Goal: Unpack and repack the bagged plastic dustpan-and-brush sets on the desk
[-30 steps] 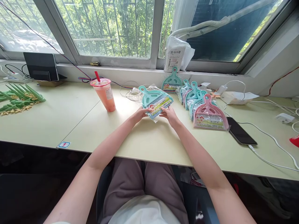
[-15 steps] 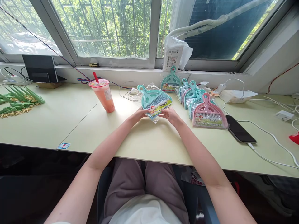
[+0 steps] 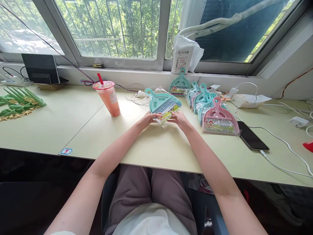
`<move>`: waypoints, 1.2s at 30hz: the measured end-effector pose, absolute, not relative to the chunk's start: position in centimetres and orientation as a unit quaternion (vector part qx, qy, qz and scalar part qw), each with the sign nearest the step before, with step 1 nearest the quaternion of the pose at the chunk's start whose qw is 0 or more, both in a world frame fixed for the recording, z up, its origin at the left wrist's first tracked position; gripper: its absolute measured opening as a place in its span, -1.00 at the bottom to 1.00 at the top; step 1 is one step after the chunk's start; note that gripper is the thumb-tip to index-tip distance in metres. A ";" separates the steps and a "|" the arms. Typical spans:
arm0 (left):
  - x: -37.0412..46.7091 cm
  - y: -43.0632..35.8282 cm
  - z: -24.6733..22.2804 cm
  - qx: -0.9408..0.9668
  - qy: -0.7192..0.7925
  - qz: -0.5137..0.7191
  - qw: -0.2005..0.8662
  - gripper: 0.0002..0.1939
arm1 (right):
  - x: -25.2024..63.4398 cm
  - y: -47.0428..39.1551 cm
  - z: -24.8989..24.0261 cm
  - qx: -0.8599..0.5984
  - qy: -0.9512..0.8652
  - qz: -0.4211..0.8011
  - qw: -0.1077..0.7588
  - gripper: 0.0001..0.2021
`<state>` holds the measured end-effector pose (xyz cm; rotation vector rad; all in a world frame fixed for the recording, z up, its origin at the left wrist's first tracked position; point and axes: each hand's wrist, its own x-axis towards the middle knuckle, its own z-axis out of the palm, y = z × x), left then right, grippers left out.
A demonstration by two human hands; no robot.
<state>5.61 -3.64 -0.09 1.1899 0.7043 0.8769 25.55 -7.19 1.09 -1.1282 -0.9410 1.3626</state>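
A teal dustpan and brush set (image 3: 161, 102), wrapped in clear plastic with a printed label, is held between my hands above the table. My left hand (image 3: 147, 120) is closed on its lower left corner, thumb over the front. At the lower right edge my right hand (image 3: 179, 119) grips the same set near the label. The set is tilted, its handle pointing up and left. Just to the right, a pink wrapped dustpan set (image 3: 218, 117) leads a row of teal wrapped sets (image 3: 201, 95). Another teal set (image 3: 180, 85) leans against the wall behind.
A cup of pink drink (image 3: 109, 99) with a red straw stands to the left. Green items (image 3: 19, 104) lie far left, near a tablet on a stand (image 3: 40, 70). A phone (image 3: 253, 135) with its white cable (image 3: 286, 168) lies to the right.
The set in my hands has turned slightly, and its lower corner now shows more of the white and yellow label. Both hands keep hold of it.
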 end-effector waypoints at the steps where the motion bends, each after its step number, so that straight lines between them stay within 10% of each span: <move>1: 5.6 -3.6 0.0 0.527 0.315 0.393 0.685 -0.50 | 25.7 -7.2 1.2 -0.471 -0.406 0.579 0.528 -0.87; 22: 6.3 -3.8 -0.5 0.529 0.327 0.400 0.673 -0.46 | 24.6 -7.0 -0.2 -0.550 -0.314 0.507 0.585 -0.90; 36: 6.1 -3.2 -1.2 0.576 0.326 0.374 0.650 -0.34 | 25.4 -6.7 -0.5 -0.568 -0.276 0.521 0.574 -0.54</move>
